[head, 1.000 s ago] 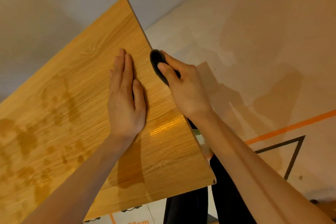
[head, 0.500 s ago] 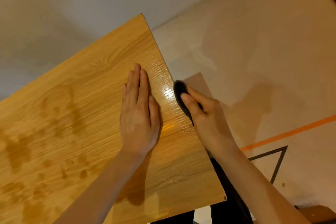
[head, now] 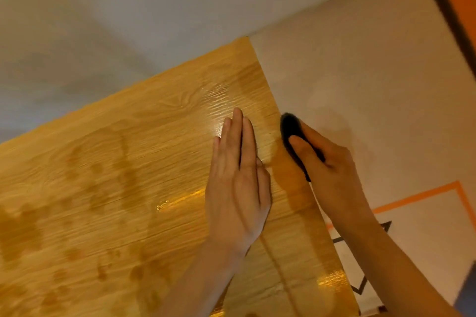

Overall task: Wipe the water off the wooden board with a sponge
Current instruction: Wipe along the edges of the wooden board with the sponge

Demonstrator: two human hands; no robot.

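Observation:
A large wooden board (head: 128, 175) with light oak grain fills the lower left of the head view. Dark wet patches spread over its left and middle. My left hand (head: 238, 188) lies flat on the board near its right edge, fingers straight and together. My right hand (head: 327, 170) grips a dark sponge (head: 291, 128) and holds it against the board's right edge. Most of the sponge is hidden by my fingers.
A pale floor (head: 373, 85) lies to the right of the board, with an orange tape line (head: 417, 195) and a black taped outline (head: 360, 288). A grey wall (head: 154, 8) stands behind the board. An orange and dark strip (head: 453, 8) runs along the upper right corner.
The view has shifted, so the board sits lower and further right in frame. My right hand with the sponge has slid along the board's right edge. My left hand stays flat on the board.

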